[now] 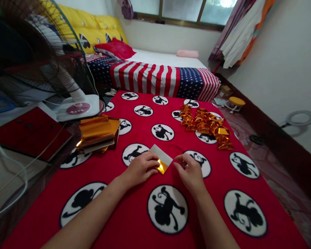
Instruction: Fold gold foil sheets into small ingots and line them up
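Note:
A small sheet of gold foil paper (162, 155) lies on the red cloth, a pale side up, with a shiny gold strip showing along its near edge. My left hand (142, 166) rests on its left side, fingers bent over the gold part and holding it against the cloth. Just off the sheet's right corner is my right hand (190, 171), thumb and forefinger curled but slightly apart, with nothing visible between them. Left of my hands sits a stack of gold foil sheets (97, 133). Several folded gold foil pieces (204, 122) are heaped at the far right.
The red cloth (114, 214) is printed with black figures in white circles. A standing fan (77, 107) is at the left, beside a dark red board (33, 133) and white cables. Behind the cloth is a bed (155, 77); a yellow-topped stool (236, 101) stands right.

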### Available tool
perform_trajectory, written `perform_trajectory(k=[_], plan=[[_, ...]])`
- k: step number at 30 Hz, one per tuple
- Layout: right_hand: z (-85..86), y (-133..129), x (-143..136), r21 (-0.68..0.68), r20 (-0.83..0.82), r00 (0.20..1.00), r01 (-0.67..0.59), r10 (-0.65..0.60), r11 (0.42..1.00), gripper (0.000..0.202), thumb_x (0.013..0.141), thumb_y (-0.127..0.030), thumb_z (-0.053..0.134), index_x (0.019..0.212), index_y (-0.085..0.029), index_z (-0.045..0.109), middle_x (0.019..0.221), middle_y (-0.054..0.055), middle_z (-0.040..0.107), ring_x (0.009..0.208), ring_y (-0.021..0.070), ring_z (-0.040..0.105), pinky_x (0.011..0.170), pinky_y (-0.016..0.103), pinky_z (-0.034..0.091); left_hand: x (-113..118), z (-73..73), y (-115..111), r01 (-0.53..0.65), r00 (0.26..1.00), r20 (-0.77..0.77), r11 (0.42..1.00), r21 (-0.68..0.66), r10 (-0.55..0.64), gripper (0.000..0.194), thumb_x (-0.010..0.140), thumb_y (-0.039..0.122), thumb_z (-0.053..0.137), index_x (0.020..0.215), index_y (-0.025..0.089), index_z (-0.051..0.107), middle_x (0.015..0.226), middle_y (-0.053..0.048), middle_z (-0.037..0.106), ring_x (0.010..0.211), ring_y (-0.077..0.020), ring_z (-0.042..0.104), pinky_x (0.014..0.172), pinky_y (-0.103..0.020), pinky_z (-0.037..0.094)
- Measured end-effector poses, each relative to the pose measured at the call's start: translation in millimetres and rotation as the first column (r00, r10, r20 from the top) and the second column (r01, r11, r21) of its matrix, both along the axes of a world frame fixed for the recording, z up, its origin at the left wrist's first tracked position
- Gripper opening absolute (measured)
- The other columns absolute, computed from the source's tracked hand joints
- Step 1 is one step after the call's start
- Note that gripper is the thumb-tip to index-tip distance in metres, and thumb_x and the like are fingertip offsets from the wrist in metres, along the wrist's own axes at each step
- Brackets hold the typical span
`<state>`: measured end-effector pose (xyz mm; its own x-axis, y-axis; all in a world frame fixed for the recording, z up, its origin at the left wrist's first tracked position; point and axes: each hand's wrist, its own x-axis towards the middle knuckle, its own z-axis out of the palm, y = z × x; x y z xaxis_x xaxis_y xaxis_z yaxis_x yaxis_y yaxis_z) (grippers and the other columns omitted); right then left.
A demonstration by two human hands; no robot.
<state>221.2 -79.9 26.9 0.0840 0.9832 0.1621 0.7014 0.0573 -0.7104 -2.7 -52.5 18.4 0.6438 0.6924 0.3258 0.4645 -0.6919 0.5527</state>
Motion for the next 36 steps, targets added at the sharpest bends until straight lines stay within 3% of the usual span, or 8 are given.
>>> perform_trajectory(k=[3,5,8,11,17,20,28,36], plan=[[-4.2,-2,0,0.057,-0.004,0.979,-0.203,0.203,0.978,0.017,0.077,-0.011,0.059,0.086,-0.023,0.067,0.09,0.002,0.065,0.085,0.0182,0.06,0.075,0.028,0.044,0,-4.8,0,-0.003,1.0,0.003,0.999,0.049,0.003,0.019,0.092,0.019,0.053,0.099,0.021,0.07,0.109,-0.007,0.065,0.1,-0.0174,0.057,0.085,-0.03,0.048],[-7.6,-2,-1,0.043,0.011,0.971,-0.239,0.238,0.97,0.019,0.077,-0.009,0.058,0.085,-0.024,0.067,0.09,0.002,0.064,0.088,0.0188,0.059,0.077,0.029,0.045,0,-7.5,6,-0.008,1.0,-0.015,0.995,0.102,0.009,0.019,0.092,0.017,0.052,0.095,0.022,0.071,0.105,-0.006,0.067,0.097,-0.017,0.059,0.082,-0.03,0.048],[-10.5,1,-6,0.031,0.01,0.974,-0.229,0.228,0.973,0.023,0.077,-0.007,0.059,0.09,-0.023,0.067,0.091,0.002,0.064,0.085,0.0178,0.059,0.075,0.029,0.045,-2,-9.5,20,-0.045,0.999,-0.019,0.978,0.202,0.05,0.017,0.09,0.016,0.056,0.084,0.02,0.071,0.097,-0.006,0.069,0.092,-0.0177,0.061,0.08,-0.031,0.049],[-10.7,6,-11,0.025,-0.003,0.973,-0.23,0.23,0.973,0.028,0.074,-0.003,0.059,0.093,-0.022,0.066,0.09,0.001,0.062,0.078,0.0159,0.059,0.073,0.028,0.046,-3,-8.1,29,-0.065,0.998,-0.009,0.978,0.199,0.068,0.019,0.089,0.011,0.055,0.082,0.019,0.07,0.095,-0.006,0.07,0.092,-0.0176,0.062,0.08,-0.031,0.05],[-14.8,5,-12,0.095,-0.032,0.966,-0.251,0.255,0.963,0.033,0.079,-0.004,0.057,0.104,-0.024,0.067,0.1,0.003,0.058,0.078,0.0148,0.059,0.072,0.028,0.047,1,-1.3,9,0.02,0.999,0.037,0.994,0.105,-0.024,0.023,0.087,0.009,0.052,0.099,0.02,0.068,0.109,-0.008,0.066,0.103,-0.0187,0.06,0.091,-0.035,0.05],[-18.8,0,-10,0.143,-0.017,0.963,-0.263,0.269,0.954,0.024,0.085,-0.009,0.057,0.096,-0.025,0.071,0.095,0.004,0.058,0.084,0.0171,0.059,0.074,0.028,0.048,2,-0.5,1,-0.013,0.999,0.048,0.997,0.072,0.009,0.023,0.087,0.013,0.054,0.104,0.023,0.068,0.113,-0.009,0.065,0.107,-0.0206,0.059,0.093,-0.038,0.05],[-21.2,6,-16,0.159,-0.058,0.958,-0.27,0.282,0.95,0.02,0.085,-0.01,0.059,0.085,-0.023,0.075,0.083,0.003,0.059,0.077,0.0155,0.058,0.069,0.026,0.046,-2,-5.3,6,-0.019,0.998,0.056,0.997,0.071,0.015,0.017,0.088,0.019,0.059,0.1,0.023,0.069,0.112,-0.008,0.065,0.107,-0.0207,0.059,0.093,-0.038,0.049],[-19.6,10,-25,0.162,-0.233,0.916,-0.296,0.328,0.941,0.021,0.081,-0.007,0.059,0.09,-0.022,0.071,0.091,0.004,0.062,0.079,0.0149,0.061,0.067,0.025,0.049,-7,-1.3,8,-0.041,0.996,0.08,0.997,0.058,0.036,0.019,0.085,0.021,0.063,0.103,0.025,0.069,0.111,-0.007,0.066,0.105,-0.0198,0.059,0.093,-0.038,0.049]])
